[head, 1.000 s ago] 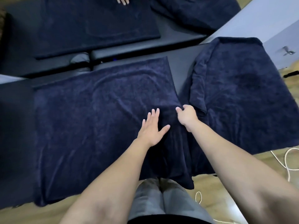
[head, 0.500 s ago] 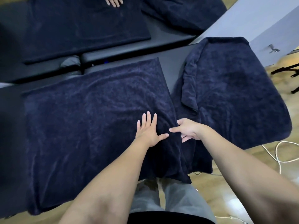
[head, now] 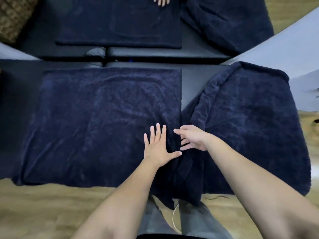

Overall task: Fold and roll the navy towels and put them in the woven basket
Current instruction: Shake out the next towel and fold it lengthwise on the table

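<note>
The soft, limp navy towel (head: 103, 121) is pressed flat by the open left hand (head: 158, 149) while its right edge, the best hold, is reached for by the loosely spread, empty right hand (head: 193, 138).

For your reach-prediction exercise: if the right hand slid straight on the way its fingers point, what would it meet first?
The right hand points leftward, so it would most likely meet the left hand, pressed flat on the spread towel. Their relative height is unclear.
</note>
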The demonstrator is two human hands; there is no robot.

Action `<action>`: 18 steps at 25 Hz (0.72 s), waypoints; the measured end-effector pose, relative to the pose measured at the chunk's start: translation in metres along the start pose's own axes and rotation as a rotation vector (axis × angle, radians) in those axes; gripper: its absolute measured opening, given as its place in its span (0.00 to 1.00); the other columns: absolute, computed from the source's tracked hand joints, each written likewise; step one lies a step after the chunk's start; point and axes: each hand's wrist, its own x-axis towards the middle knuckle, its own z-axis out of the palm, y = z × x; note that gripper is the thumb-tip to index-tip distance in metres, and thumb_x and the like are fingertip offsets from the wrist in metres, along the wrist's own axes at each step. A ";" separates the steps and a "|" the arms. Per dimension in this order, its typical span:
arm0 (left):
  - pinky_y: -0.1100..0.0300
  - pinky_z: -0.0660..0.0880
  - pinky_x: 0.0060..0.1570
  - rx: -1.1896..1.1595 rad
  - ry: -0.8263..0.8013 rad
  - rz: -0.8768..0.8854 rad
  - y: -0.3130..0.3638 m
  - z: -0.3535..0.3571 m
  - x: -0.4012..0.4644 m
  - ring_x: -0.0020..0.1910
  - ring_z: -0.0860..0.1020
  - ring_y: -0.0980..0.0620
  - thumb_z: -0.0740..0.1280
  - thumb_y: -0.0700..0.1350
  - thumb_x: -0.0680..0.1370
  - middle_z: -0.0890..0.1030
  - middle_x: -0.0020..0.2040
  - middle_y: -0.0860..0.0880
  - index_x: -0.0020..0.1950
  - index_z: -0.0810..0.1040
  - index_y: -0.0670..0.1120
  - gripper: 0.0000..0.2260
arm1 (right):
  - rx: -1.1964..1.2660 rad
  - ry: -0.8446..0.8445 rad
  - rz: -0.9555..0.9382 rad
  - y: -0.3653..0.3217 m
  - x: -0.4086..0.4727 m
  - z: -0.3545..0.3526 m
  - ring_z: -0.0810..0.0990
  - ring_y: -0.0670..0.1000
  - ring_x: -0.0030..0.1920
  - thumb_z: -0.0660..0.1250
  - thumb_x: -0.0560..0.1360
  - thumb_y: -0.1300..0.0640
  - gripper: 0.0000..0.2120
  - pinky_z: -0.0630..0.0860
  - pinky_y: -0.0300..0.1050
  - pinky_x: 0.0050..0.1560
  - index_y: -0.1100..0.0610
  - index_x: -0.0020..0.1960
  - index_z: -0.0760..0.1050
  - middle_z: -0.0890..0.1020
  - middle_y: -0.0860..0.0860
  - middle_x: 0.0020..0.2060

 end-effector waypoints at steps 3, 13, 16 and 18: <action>0.42 0.34 0.77 -0.026 0.169 -0.113 0.027 0.020 -0.015 0.79 0.30 0.47 0.61 0.75 0.71 0.29 0.80 0.51 0.81 0.31 0.49 0.55 | -0.004 0.017 -0.081 -0.004 0.006 -0.004 0.83 0.62 0.53 0.68 0.80 0.49 0.12 0.83 0.51 0.45 0.58 0.53 0.77 0.80 0.61 0.57; 0.40 0.44 0.79 -0.057 0.312 -0.416 0.041 0.063 -0.088 0.82 0.37 0.46 0.59 0.38 0.78 0.37 0.83 0.49 0.81 0.32 0.47 0.41 | 0.012 0.159 -0.166 -0.010 0.000 0.030 0.82 0.57 0.33 0.67 0.78 0.59 0.07 0.79 0.47 0.33 0.57 0.43 0.73 0.81 0.59 0.40; 0.39 0.44 0.79 -0.023 0.334 -0.449 0.038 0.063 -0.105 0.82 0.39 0.47 0.60 0.40 0.78 0.41 0.83 0.50 0.83 0.39 0.47 0.40 | 0.049 0.132 -0.167 -0.011 -0.011 0.036 0.85 0.59 0.36 0.64 0.78 0.61 0.02 0.79 0.47 0.35 0.58 0.46 0.74 0.82 0.58 0.39; 0.40 0.46 0.79 -0.034 0.369 -0.443 0.038 0.064 -0.114 0.82 0.46 0.46 0.63 0.41 0.76 0.49 0.84 0.51 0.82 0.50 0.48 0.37 | 0.043 0.109 -0.176 -0.011 -0.018 0.039 0.85 0.60 0.38 0.63 0.78 0.60 0.03 0.80 0.47 0.35 0.59 0.48 0.75 0.83 0.60 0.42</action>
